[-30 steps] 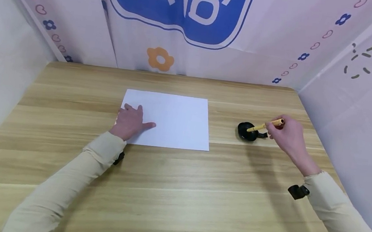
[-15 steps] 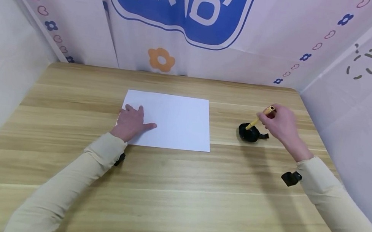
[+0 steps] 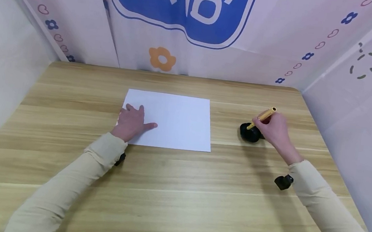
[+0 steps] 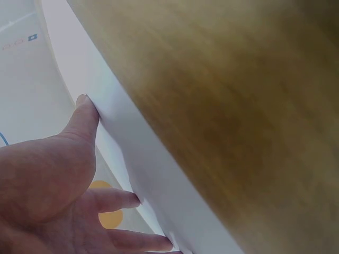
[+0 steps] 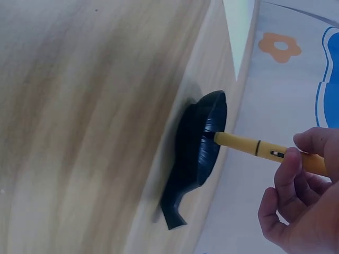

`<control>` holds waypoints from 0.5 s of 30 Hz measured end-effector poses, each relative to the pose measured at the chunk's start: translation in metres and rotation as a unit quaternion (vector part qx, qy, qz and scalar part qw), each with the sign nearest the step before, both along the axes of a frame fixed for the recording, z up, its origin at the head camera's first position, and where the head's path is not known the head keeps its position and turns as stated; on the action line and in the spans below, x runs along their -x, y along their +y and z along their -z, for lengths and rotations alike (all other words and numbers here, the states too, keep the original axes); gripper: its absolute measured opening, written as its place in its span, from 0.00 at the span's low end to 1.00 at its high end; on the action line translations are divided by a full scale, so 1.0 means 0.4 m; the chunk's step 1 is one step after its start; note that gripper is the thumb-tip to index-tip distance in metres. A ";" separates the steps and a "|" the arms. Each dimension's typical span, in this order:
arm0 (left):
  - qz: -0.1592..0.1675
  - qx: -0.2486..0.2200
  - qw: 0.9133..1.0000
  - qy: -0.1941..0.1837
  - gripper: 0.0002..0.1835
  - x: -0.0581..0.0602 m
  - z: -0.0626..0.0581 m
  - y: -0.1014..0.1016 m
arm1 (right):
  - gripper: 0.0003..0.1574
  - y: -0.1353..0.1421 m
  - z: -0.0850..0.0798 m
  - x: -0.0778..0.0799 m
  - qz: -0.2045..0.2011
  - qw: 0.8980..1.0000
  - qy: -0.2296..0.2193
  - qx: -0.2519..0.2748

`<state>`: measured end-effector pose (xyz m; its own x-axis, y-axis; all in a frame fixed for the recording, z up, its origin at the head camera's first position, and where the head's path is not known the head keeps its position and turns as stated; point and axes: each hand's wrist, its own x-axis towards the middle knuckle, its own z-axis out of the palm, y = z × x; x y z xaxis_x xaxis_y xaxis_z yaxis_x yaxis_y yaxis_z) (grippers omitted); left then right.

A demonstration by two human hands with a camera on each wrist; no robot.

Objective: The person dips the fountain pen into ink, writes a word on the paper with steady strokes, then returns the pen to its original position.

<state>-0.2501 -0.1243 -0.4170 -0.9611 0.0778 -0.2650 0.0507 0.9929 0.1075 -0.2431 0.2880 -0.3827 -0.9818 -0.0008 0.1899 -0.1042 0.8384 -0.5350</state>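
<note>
Yellow brush (image 5: 244, 143), pinched in the right hand (image 3: 275, 129), tip inside the black dish (image 5: 189, 132) right of the paper (image 3: 181, 123), whereon the left hand (image 3: 131, 122) rests, fingers spread, gripping nothing; step apparently wetting the tip, next move calling for a careful lift clear.

Wood-grain counter (image 3: 169, 206), bearing two items.
White rectangular sheet (image 3: 182, 121) is lying flat; black handled dish (image 3: 252, 136) is resting to its right, apart.
</note>
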 end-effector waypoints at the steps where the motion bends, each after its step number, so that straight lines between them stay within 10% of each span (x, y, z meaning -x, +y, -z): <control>1: 0.000 0.001 1.000 -0.001 0.49 0.000 0.001 0.000 | 0.10 0.000 0.004 0.001 0.000 1.000 0.004 -0.001; 15: 0.003 0.021 1.000 -0.003 0.50 0.003 0.003 0.001 | 0.09 0.002 0.054 0.007 0.003 1.000 0.025 0.014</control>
